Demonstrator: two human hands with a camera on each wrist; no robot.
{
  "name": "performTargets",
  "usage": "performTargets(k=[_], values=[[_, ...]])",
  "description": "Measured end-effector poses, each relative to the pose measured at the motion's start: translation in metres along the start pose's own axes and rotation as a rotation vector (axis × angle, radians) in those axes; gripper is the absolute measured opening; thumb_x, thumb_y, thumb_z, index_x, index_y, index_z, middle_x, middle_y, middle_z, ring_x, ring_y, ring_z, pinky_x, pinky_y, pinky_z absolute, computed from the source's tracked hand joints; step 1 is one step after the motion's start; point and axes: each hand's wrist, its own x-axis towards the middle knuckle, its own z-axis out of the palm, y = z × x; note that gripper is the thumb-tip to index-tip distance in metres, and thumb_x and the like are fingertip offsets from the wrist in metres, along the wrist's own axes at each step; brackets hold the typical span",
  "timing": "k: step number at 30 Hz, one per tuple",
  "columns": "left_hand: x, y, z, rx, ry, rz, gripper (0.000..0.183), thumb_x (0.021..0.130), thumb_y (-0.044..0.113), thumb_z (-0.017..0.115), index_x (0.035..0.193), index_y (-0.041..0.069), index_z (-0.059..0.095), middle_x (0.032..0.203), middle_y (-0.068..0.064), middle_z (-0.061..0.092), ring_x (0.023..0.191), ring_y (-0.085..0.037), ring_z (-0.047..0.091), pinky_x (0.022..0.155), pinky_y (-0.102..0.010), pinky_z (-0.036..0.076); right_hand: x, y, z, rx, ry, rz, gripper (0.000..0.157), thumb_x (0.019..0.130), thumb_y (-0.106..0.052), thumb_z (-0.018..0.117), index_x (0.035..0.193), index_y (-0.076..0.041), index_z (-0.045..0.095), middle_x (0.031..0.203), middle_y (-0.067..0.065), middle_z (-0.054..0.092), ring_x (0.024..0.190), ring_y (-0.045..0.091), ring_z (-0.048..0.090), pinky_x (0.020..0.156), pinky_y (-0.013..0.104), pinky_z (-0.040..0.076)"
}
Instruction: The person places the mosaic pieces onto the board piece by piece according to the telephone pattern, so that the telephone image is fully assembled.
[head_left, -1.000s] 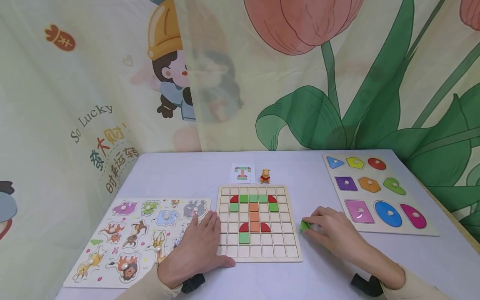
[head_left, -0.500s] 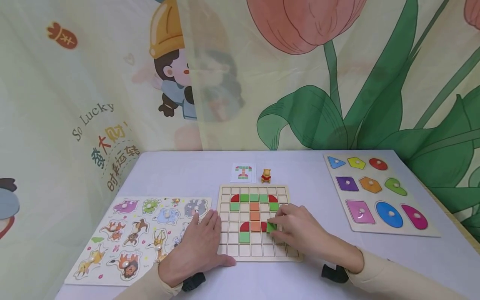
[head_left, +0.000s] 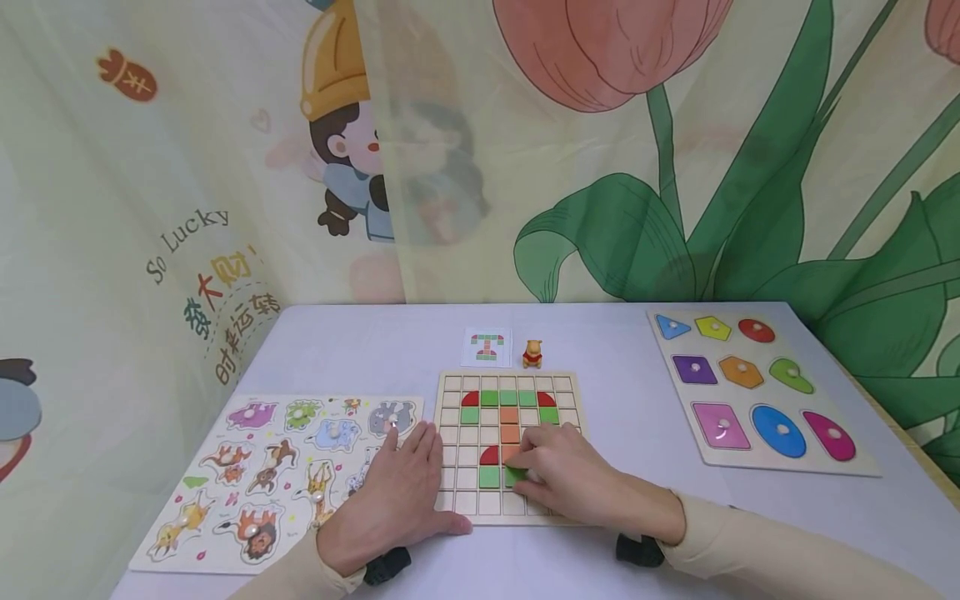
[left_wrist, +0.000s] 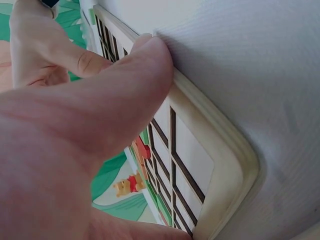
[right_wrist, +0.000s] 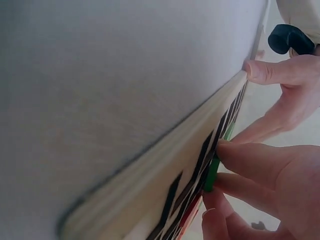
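A wooden grid board (head_left: 489, 502) lies on the table with green, red and orange tiles set in a pattern. My right hand (head_left: 573, 471) pinches a green square tile (head_left: 514, 477) between thumb and fingers, low over the grid, right of another green tile (head_left: 488, 477) in its cell. The right wrist view shows this held tile (right_wrist: 212, 172) at the fingertips, down at the board. At the board's left edge my left hand (head_left: 393, 492) rests with straight fingers, its thumb along the near left corner. The right hand hides part of the board's right side.
Behind the board are a pattern card (head_left: 487, 347) and a small bear figurine (head_left: 532, 354). An animal puzzle (head_left: 247, 475) lies left, partly under the left hand and forearm. A shape puzzle (head_left: 720, 392) lies at the right. A printed curtain (head_left: 465, 275) hangs behind the table.
My right hand has carried the green tile leftward from the table right of the board, across the board's right side, to the lower middle cells. The left hand has stayed in place.
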Motion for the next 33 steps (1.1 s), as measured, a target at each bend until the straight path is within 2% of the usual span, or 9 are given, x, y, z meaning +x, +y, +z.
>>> performTargets(k=[7,20,27,33], values=[[0.0000,0.0001,0.0006,-0.009,0.001,-0.002,0.116,0.076,0.081,0.066,0.149,-0.007,0.047,0.159,-0.021,0.046,0.152,-0.034,0.040,0.122,-0.061,0.028,0.0011,-0.0019,0.0015,-0.032,0.003,-0.021,0.024,0.083,-0.029,0.086,0.105,-0.022,0.083,0.087,-0.007,0.067,0.079,0.006,0.055,0.071,0.022,0.037],[-0.0007,0.0010,0.0002,0.006,-0.002,-0.001,0.115,0.076,0.082,0.065,0.149,-0.006,0.048,0.159,-0.020,0.046,0.152,-0.033,0.040,0.122,-0.060,0.029,-0.0003,-0.0019,0.0016,-0.056,0.004,-0.011,0.028,0.082,-0.034,0.086,0.109,-0.024,0.083,0.088,-0.007,0.067,0.078,0.006,0.054,0.066,0.019,0.030],[-0.0008,0.0014,-0.0007,0.011,-0.008,-0.006,0.116,0.076,0.082,0.065,0.149,-0.006,0.047,0.159,-0.020,0.046,0.152,-0.033,0.040,0.123,-0.060,0.029,-0.0027,-0.0006,0.0016,-0.029,0.030,-0.014,0.023,0.083,-0.029,0.086,0.105,-0.026,0.084,0.088,-0.009,0.069,0.077,0.005,0.057,0.065,0.019,0.028],[-0.0004,0.0016,-0.0010,0.016,-0.010,-0.007,0.117,0.076,0.083,0.065,0.149,-0.006,0.047,0.159,-0.020,0.046,0.152,-0.033,0.040,0.123,-0.060,0.029,-0.0028,-0.0013,0.0009,-0.050,0.014,-0.013,0.021,0.084,-0.029,0.085,0.105,-0.027,0.084,0.089,-0.008,0.069,0.078,0.006,0.055,0.065,0.020,0.029]])
